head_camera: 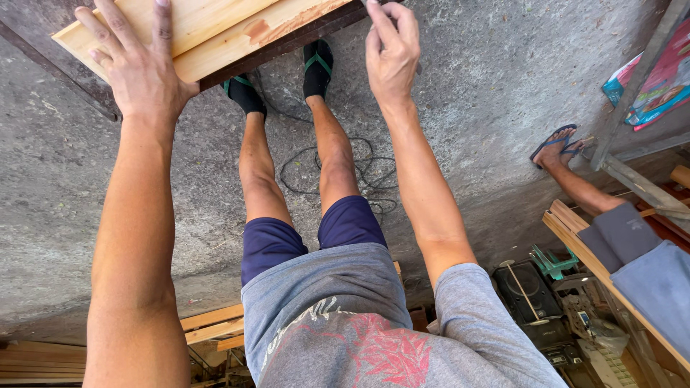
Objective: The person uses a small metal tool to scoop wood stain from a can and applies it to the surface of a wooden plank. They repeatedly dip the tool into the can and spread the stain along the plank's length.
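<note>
My left hand (140, 68) lies flat with its fingers spread on top of a pale wooden board (223, 36) at the upper left, pressing on it. The board rests on a dark strip along its lower edge. My right hand (392, 54) is at the board's right end with its fingers pinched together. The frame's top edge cuts off whatever is between the fingertips. Below the board are my bare legs and my feet in black socks with green-strapped sandals (316, 65), standing on the concrete floor (467, 93).
A black cable (327, 169) lies looped on the floor between my legs. Another person's foot in a blue sandal (553, 144) and leg are at the right, beside planks (575, 230), a dark machine (528, 291) and a colourful bag (658, 79). More planks (208, 323) lie lower left.
</note>
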